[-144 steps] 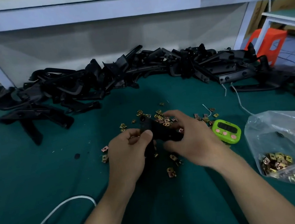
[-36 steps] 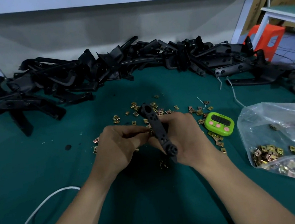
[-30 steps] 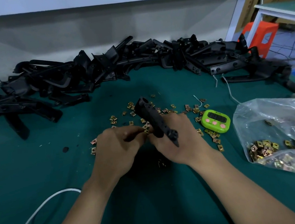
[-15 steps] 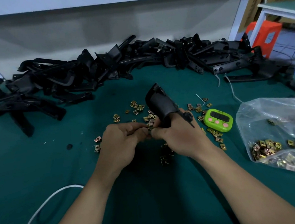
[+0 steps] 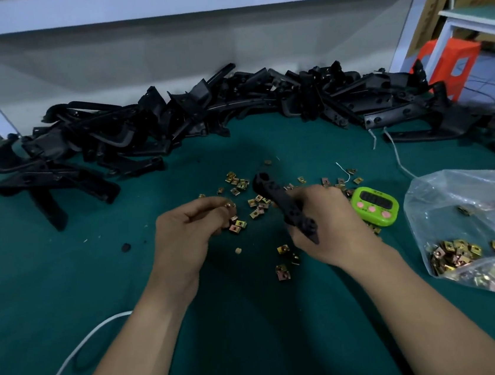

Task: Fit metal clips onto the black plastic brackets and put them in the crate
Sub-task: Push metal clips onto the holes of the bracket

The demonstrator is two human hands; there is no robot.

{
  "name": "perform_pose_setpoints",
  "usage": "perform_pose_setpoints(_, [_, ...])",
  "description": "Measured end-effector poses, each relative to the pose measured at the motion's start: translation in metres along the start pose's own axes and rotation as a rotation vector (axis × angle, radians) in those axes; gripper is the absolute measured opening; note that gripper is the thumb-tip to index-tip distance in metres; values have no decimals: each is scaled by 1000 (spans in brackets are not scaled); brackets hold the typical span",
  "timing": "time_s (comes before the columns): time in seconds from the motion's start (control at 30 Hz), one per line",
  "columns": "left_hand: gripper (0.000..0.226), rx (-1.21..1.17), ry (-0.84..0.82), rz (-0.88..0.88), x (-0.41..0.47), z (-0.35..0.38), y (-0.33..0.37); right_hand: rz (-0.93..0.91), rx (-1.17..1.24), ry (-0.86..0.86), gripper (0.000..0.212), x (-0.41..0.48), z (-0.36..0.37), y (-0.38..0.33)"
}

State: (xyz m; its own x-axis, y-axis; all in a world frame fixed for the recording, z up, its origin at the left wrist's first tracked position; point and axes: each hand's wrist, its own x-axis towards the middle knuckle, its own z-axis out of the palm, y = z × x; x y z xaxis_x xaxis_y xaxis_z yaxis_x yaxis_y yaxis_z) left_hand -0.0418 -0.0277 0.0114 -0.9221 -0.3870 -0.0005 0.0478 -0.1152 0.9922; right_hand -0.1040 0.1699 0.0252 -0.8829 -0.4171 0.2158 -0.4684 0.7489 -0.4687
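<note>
My right hand [image 5: 327, 224] grips a black plastic bracket [image 5: 282, 202], which slants up and to the left above the green table. Apart from it, to the left, my left hand [image 5: 183, 234] pinches a small brass-coloured metal clip [image 5: 229, 205] at its fingertips. Several loose clips [image 5: 257, 207] lie scattered on the table between and beyond my hands. A long heap of black brackets [image 5: 216, 113] runs across the back of the table. No crate shows in this view.
A green timer [image 5: 373, 202] lies just right of my right hand. A clear plastic bag of clips [image 5: 477, 235] sits at the right edge. A white cable [image 5: 73, 352] curves at the lower left. An orange stool [image 5: 454, 65] stands beyond the table.
My hands have drawn apart: the left moved left with a clip in its fingers. The right turned the bracket from upright to slanting up-left.
</note>
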Motion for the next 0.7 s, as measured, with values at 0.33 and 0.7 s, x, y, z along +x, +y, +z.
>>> perform_pose_setpoints(0.33, [20, -110, -153, -76, -9, 7, 3, 63, -359, 242, 13, 2, 6, 0])
perform_pose_setpoints(0.7, [26, -137, -237, -121, -14, 11, 4, 85, -346, 139, 16, 2, 9, -1])
